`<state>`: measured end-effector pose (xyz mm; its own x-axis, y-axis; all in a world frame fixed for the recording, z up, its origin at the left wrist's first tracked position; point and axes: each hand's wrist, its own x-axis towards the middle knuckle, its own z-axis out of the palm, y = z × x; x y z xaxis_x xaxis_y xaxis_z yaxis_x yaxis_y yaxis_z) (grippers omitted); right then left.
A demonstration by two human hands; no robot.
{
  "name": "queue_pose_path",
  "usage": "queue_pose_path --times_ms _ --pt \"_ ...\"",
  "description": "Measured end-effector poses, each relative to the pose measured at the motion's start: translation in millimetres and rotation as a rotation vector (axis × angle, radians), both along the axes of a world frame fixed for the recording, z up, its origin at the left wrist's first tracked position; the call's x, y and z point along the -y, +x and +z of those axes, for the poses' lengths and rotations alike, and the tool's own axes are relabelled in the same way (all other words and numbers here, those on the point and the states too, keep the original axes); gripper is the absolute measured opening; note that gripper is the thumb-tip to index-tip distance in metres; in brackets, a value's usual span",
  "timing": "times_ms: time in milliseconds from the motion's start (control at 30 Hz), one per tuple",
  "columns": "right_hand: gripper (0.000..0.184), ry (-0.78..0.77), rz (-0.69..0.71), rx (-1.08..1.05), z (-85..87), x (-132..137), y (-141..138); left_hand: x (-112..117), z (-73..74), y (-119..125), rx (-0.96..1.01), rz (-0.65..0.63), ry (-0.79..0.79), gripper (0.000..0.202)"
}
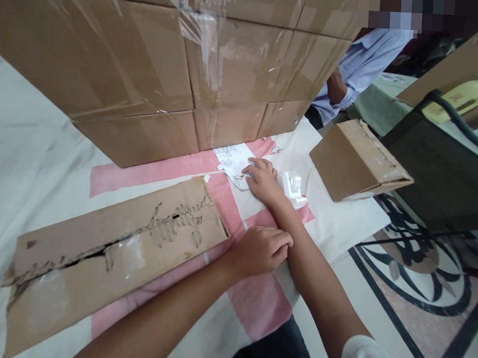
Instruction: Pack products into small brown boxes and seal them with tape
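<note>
My right hand (262,178) rests on a white paper sheet (235,163) with small printed drawings, its fingers apart. Just right of that hand stands a white tape dispenser (293,190). My left hand (261,249) is curled against my right forearm, and nothing shows between its fingers; the palm is hidden. To the left lies a long, flat cardboard box (114,258) with a torn, taped seam. Behind the paper rises a wall of cardboard boxes (149,62) wrapped in clear plastic film.
A white cloth with pink stripes (151,172) covers the work surface. At right sit a small cardboard box (356,161) and a dark chair (436,157). Beyond the boxes, a person in a light blue shirt (373,63) is partly visible. Patterned floor (427,263) shows lower right.
</note>
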<state>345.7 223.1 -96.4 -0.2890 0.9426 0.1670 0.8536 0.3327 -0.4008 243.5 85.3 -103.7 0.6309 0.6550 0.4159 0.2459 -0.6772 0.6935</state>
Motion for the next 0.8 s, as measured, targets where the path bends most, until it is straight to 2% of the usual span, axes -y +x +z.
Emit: queue_pose_path --times_ms 133,267,500,633,800 --pt "0.024 -0.015 -0.017 -0.03 2.5 0.5 0.3 0.2 -0.1 0.1 -0.005 -0.002 0.004 0.014" --pt "0.034 -0.008 0.004 -0.02 1.9 1.8 0.6 -0.5 -0.2 0.4 -0.01 -0.003 0.004 0.014" --pt "0.019 0.016 -0.034 -0.033 1.3 0.5 0.4 0.4 -0.2 0.4 -0.014 -0.003 -0.005 0.015" --pt "0.028 0.005 -0.002 -0.038 1.2 1.1 0.9 0.6 0.4 0.4 -0.027 -0.007 -0.002 0.015" --pt "0.013 0.004 -0.025 -0.072 0.7 0.6 1.5 0.3 1.7 -0.1 -0.043 -0.009 -0.008 0.016"
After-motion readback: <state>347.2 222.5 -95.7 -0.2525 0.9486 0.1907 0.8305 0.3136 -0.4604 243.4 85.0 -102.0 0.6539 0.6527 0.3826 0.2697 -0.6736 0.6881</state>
